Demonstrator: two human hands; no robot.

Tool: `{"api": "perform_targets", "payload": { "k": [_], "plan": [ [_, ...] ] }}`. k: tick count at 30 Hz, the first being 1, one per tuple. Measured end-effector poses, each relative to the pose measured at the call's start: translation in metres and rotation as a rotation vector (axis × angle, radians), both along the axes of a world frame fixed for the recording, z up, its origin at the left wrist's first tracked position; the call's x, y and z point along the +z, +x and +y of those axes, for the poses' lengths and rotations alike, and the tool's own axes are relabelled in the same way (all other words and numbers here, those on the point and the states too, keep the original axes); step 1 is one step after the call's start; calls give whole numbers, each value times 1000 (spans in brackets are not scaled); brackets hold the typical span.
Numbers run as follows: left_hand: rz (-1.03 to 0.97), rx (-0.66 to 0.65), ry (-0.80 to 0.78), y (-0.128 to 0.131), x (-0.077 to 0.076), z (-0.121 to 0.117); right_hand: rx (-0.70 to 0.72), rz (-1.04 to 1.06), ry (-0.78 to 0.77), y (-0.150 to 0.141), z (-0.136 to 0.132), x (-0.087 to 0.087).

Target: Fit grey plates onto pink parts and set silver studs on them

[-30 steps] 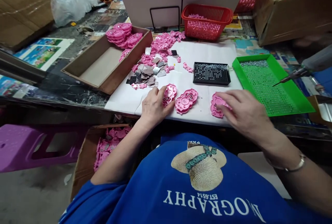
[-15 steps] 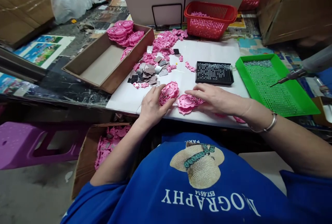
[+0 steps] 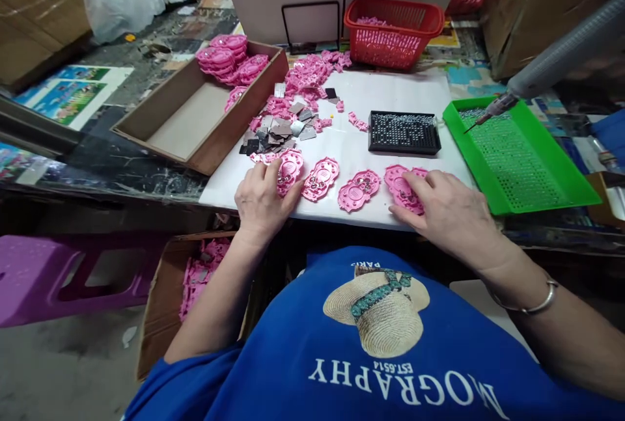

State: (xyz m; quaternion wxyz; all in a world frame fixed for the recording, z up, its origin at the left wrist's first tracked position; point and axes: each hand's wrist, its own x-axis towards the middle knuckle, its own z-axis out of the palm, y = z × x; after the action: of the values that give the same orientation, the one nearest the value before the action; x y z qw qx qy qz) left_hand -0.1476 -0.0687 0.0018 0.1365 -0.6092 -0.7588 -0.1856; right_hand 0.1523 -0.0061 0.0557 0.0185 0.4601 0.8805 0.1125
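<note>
My left hand (image 3: pixel 261 203) has its thumb and fingers closed around the edges of a pink plastic casing (image 3: pixel 291 166) near the table's front edge. My right hand (image 3: pixel 452 213) grips another pink plastic casing (image 3: pixel 399 187) between thumb and fingers; a further pink piece shows partly under those fingers. Between the hands two similar casings, a left one (image 3: pixel 321 179) and a right one (image 3: pixel 359 190), lie flat with small metal parts on them. Beyond sits a black screw tray (image 3: pixel 404 141) with screws in its holes.
An electric screwdriver (image 3: pixel 532 79) hangs over a green tray (image 3: pixel 581 196) at right. At left stands a cardboard box (image 3: pixel 234 112) with stacked pink casings. Loose metal plates (image 3: pixel 280 131) and small pink parts (image 3: pixel 312 76) lie in a heap before a red basket (image 3: pixel 395 37).
My left hand has shifted left and my right hand has moved right. Two casings now lie uncovered between them. The screwdriver has swung up and left.
</note>
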Motion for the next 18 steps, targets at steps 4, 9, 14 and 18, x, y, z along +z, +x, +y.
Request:
{"api": "perform_targets", "payload": {
  "k": [4, 9, 14, 18],
  "plan": [
    [20, -8, 7, -1, 0, -2, -47, -56, -47, -11, -2, 1],
    [96, -238, 239, 16, 8, -10, -62, -80, -95, -17, -3, -2],
    [173, -572, 169, 60, 9, -8, -40, -92, -37, -20, 0, -4],
    [214, -569, 113, 78, 7, -3, -16, -92, -4, -22, 5, -6]
  ]
}}
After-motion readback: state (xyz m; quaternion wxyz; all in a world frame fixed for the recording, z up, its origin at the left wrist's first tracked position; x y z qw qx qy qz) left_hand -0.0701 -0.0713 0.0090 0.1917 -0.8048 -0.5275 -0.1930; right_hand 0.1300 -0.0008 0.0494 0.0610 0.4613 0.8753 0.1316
